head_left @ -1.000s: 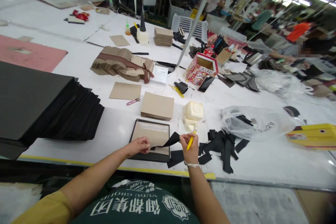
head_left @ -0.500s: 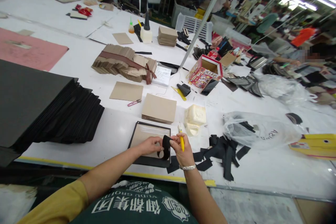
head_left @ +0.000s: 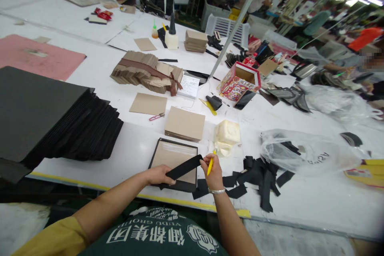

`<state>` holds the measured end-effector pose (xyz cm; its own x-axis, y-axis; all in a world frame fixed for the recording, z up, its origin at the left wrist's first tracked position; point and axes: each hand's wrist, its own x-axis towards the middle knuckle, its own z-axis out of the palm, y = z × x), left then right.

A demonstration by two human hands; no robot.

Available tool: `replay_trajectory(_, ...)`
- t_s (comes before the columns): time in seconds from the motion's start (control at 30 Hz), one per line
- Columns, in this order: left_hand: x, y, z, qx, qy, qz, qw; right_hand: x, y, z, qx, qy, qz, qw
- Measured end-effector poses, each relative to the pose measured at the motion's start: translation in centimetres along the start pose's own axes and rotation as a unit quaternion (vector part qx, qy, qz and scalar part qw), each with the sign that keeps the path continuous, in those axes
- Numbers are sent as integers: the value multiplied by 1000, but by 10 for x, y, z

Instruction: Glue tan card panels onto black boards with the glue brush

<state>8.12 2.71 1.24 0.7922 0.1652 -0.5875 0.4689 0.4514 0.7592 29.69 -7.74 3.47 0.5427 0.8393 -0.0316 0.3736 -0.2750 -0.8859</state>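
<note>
A black fabric strip (head_left: 184, 168) is stretched between my two hands, over a grey-brown board with black edging (head_left: 175, 154). My left hand (head_left: 160, 175) pinches the strip's lower left end. At its upper right end, the fingertips of my right hand (head_left: 212, 172) grip the strip, and the same hand carries a slim yellow tool (head_left: 210, 165), perhaps a brush or pen. Its tip is too small to make out. Just beyond my right hand stands a cream block-shaped container (head_left: 227, 133). To the right lie several loose black strips (head_left: 262, 176).
Brown boards (head_left: 184, 124) are stacked behind the edged board, with pink thread snips (head_left: 157, 117) beside them. A tall pile of black sheets (head_left: 60, 116) fills the left. A clear plastic bag (head_left: 312, 152) lies at right. A metal pole (head_left: 237, 24) rises mid-table near a red box (head_left: 240, 82).
The strip was curled between my close-set hands and is now drawn out straight. My left hand has moved left and slightly down. The camera view has shifted a little.
</note>
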Motion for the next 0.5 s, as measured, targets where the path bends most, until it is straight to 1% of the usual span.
replay_trajectory(0.07, -3, -11, -12, -48, 102, -32, 993, 2, 12, 2, -5, 16, 6, 1000)
replay_trajectory(0.13, -3, -17, -24, -119, 200, -32, 972, 5, 23, 7, -5, 22, 14, 1000)
replay_trajectory(0.17, -2, -19, -29, -145, 232, -20, 962, 7, 28, 10, -7, 24, 14, 1000)
replay_trajectory(0.23, 4, -19, -38, -162, 274, 4, 948, 10, 34, 17, -19, 31, 10, 999)
replay_trajectory(0.3, 12, -16, -44, -134, 320, 14, 938, 14, 39, 25, -44, 45, 3, 998)
replay_trajectory(0.4, 24, -13, -50, -51, 391, 12, 919, 20, 46, 35, -98, 59, -5, 993)
replay_trajectory(0.5, 32, -15, -54, 11, 433, 3, 901, 25, 56, 41, -141, 59, -26, 988)
